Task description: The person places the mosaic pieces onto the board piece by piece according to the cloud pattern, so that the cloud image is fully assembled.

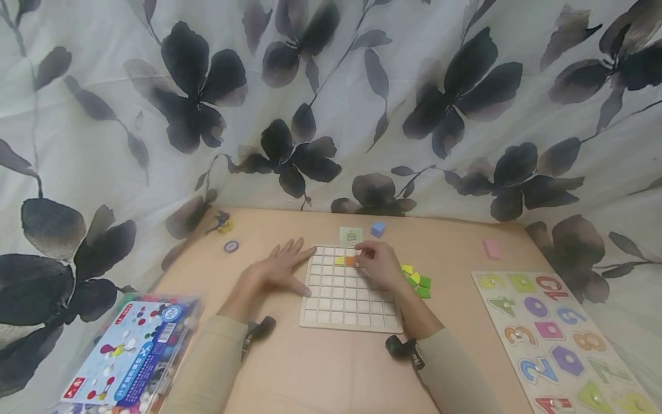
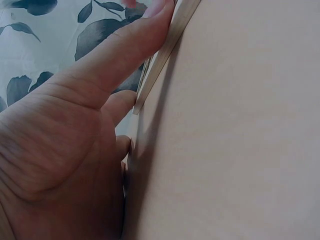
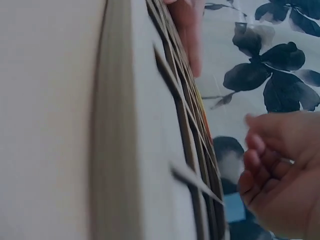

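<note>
A pale wooden grid board [image 1: 331, 317] lies on the table with a yellow tile [image 1: 339, 260] and an orange tile [image 1: 350, 261] side by side near its top. My left hand [image 1: 276, 270] rests at its left side, fingers spread, thumb and index finger at the edge. In the left wrist view the thumb [image 2: 135, 47] lies straight against that edge. Over the board's upper right, beside the orange tile, is my right hand [image 1: 380, 265]. The right wrist view shows its fingers [image 3: 252, 182] curled above the grid; I cannot tell whether they hold a tile.
Green and yellow tiles [image 1: 421, 284] lie right of the board. Behind it are a small picture card [image 1: 351, 236] and a blue cube [image 1: 378, 229]. A pink block [image 1: 492, 249] and number puzzle [image 1: 558, 345] lie right; a boxed molecule set [image 1: 129, 351] lies left.
</note>
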A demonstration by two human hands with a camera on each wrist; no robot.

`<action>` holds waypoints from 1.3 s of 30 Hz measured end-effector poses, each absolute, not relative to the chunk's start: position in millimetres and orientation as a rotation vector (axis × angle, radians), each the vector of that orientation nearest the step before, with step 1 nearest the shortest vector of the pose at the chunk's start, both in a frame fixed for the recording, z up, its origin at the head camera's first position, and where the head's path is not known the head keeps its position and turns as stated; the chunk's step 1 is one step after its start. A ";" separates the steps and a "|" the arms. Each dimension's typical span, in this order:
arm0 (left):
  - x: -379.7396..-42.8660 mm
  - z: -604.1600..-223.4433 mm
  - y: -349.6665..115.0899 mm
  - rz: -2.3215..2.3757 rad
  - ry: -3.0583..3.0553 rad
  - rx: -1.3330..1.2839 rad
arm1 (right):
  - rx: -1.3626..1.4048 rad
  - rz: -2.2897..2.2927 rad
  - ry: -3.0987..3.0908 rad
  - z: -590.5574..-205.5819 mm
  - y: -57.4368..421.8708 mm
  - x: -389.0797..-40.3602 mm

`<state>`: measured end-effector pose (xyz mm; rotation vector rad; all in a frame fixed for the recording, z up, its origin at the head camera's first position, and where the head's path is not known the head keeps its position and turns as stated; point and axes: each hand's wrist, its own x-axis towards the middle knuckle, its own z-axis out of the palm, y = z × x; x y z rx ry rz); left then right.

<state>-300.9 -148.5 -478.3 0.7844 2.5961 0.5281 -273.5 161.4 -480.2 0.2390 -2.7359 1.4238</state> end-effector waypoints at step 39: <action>-296.0 -477.1 -147.9 0.553 2.617 0.802 | 0.368 1.101 -2.990 -453.9 254.8 -271.8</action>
